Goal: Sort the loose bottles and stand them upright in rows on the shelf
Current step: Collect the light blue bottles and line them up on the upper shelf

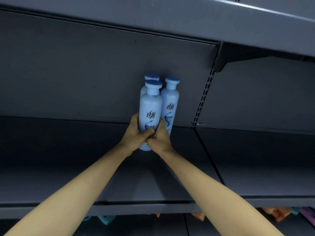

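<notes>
Standing upright at the centre of the frame, a front bottle is clasped low on its body by both hands: the left hand is wrapped round its left side, the right hand round its right, with the thumbs meeting across the label. A second bottle is seen just beside it on the right, and a third bottle is mostly hidden behind it. All three are set on the grey shelf, near its back panel.

Glossy plastic bottles on matt metal shelf.
</notes>
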Motion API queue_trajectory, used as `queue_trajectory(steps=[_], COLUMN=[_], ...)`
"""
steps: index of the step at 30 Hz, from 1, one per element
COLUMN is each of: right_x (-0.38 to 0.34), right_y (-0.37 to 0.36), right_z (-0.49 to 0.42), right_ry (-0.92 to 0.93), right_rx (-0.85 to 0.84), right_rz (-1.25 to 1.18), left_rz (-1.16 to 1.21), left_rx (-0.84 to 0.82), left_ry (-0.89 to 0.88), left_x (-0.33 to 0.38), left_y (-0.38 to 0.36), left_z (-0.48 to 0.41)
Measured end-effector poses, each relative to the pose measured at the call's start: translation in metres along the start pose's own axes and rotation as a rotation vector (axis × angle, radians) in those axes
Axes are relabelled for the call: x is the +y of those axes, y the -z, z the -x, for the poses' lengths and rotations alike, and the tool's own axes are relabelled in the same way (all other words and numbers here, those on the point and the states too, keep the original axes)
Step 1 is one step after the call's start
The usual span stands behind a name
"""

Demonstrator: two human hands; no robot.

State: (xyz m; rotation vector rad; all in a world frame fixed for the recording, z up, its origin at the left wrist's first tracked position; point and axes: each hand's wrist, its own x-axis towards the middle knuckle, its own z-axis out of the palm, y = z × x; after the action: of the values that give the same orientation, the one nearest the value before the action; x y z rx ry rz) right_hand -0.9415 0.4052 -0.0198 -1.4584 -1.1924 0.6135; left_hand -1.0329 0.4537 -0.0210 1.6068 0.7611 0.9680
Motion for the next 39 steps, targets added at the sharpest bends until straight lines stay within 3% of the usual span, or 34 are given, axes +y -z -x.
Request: queue_trajectory(steps=[18,28,39], right_x=[0.001,0.013,0.018], right_y=[0.002,0.006,0.021], right_z=[0.003,0.016,0.031], right_ry=[-0.031,-0.067,-0.158], right_rx=[0.002,-0.019,-0.125], right_rz=[0.062,0.321,0.49], left_rz=[-0.031,-0.509,-0.744], left_rx=[-0.013,-0.014,-0.042], left_ry=[0.01,-0.042,0.173], left_x=[0.001,-0.009,-0.009], left_y=[-0.002,0.012,0.01], left_z=[0.001,0.017,0.034])
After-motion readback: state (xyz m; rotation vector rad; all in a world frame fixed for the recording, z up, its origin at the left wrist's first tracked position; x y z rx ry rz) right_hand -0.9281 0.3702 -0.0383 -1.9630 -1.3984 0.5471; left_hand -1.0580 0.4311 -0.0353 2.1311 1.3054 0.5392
